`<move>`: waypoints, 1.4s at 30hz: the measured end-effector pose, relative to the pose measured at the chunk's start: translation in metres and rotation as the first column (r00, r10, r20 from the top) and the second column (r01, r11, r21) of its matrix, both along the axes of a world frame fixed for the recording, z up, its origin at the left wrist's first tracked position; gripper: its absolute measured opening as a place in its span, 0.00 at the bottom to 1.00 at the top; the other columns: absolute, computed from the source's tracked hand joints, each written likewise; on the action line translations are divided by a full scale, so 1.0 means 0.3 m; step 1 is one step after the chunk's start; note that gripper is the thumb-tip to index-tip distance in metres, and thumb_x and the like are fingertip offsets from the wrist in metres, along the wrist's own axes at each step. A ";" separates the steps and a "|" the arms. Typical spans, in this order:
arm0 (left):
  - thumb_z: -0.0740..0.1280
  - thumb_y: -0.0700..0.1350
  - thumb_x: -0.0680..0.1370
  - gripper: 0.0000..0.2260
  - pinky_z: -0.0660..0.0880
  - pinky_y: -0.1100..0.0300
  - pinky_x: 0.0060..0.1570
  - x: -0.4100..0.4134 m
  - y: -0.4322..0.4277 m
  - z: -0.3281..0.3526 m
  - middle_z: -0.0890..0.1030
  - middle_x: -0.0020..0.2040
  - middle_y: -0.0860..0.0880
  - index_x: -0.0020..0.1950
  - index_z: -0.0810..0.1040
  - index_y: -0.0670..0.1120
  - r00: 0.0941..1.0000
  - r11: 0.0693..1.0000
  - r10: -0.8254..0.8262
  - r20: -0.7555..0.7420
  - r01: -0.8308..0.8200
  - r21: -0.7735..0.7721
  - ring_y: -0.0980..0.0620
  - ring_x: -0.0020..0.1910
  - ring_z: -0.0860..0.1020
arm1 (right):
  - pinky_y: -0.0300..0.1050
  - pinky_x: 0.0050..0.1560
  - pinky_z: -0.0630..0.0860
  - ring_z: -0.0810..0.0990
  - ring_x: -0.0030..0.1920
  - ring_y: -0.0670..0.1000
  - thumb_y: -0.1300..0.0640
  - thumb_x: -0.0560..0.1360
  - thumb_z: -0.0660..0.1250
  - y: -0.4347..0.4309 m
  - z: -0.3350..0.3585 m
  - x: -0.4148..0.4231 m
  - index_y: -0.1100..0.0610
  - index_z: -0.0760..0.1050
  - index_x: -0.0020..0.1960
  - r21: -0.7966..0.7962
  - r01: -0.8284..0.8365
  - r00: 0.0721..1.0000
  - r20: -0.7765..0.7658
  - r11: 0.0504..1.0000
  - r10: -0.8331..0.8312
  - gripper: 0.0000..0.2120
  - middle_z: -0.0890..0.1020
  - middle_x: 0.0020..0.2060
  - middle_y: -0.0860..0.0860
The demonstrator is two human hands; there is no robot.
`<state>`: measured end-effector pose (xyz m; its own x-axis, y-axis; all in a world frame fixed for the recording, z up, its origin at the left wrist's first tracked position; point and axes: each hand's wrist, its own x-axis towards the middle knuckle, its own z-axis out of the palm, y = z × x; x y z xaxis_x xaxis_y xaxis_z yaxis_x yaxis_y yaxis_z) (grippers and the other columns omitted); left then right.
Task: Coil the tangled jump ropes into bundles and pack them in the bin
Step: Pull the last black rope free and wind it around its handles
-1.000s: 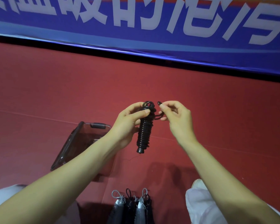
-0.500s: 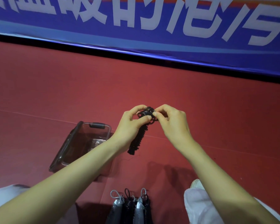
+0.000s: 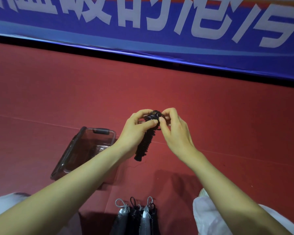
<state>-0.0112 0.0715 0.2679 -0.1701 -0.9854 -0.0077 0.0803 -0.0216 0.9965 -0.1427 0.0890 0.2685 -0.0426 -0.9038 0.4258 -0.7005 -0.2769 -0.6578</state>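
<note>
A black jump rope bundle (image 3: pixel 145 145), its cord wound tightly round the handles, hangs in the air above the red floor. My left hand (image 3: pixel 136 131) grips its upper part, thumb across the coils. My right hand (image 3: pixel 172 129) pinches the loose rope end at the bundle's top, fingertips against my left thumb. The clear plastic bin (image 3: pixel 75 150) stands open on the floor to the lower left, partly hidden by my left forearm; what lies inside it I cannot make out.
Several wound rope bundles (image 3: pixel 136 216), grey and black, lie side by side at the bottom edge between my knees. A blue banner (image 3: pixel 159 22) with white characters runs along the far wall. Red floor (image 3: pixel 227 124) stretches all round.
My right hand came in from a small gap to the bundle's top and now pinches the rope end there. The bundle tilted, its lower end swinging left.
</note>
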 end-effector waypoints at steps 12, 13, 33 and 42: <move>0.69 0.38 0.76 0.13 0.65 0.77 0.52 -0.006 0.009 -0.022 0.77 0.52 0.57 0.53 0.75 0.55 0.946 0.900 0.079 0.313 0.068 -0.431 0.67 0.52 0.73 | 0.51 0.42 0.75 0.80 0.38 0.54 0.60 0.76 0.67 0.009 0.026 -0.019 0.58 0.77 0.43 -0.007 0.117 0.991 0.062 0.993 -0.117 0.04 0.83 0.35 0.51; 0.70 0.39 0.76 0.12 0.66 0.75 0.53 -0.007 0.007 -0.022 0.78 0.53 0.56 0.53 0.76 0.55 0.958 0.913 0.076 0.276 0.045 -0.406 0.66 0.53 0.74 | 0.52 0.41 0.76 0.80 0.38 0.55 0.61 0.76 0.67 0.009 0.016 -0.013 0.58 0.77 0.43 -0.070 0.126 0.992 0.039 0.990 -0.124 0.04 0.83 0.36 0.51; 0.70 0.38 0.76 0.14 0.71 0.68 0.54 -0.012 0.005 -0.035 0.80 0.52 0.57 0.49 0.76 0.59 0.964 0.959 0.055 0.262 0.022 -0.282 0.67 0.50 0.76 | 0.46 0.43 0.70 0.78 0.48 0.63 0.68 0.77 0.61 0.011 0.020 -0.004 0.64 0.80 0.54 -0.028 0.001 0.946 -0.325 1.000 -0.010 0.11 0.81 0.46 0.61; 0.69 0.41 0.76 0.05 0.71 0.65 0.50 -0.022 -0.006 -0.032 0.81 0.50 0.52 0.48 0.76 0.50 0.957 0.955 0.036 0.288 0.051 -0.291 0.56 0.52 0.79 | 0.52 0.45 0.79 0.81 0.34 0.51 0.64 0.71 0.74 -0.040 0.071 -0.078 0.57 0.80 0.39 0.324 -0.042 0.938 0.339 0.945 -0.075 0.05 0.83 0.33 0.56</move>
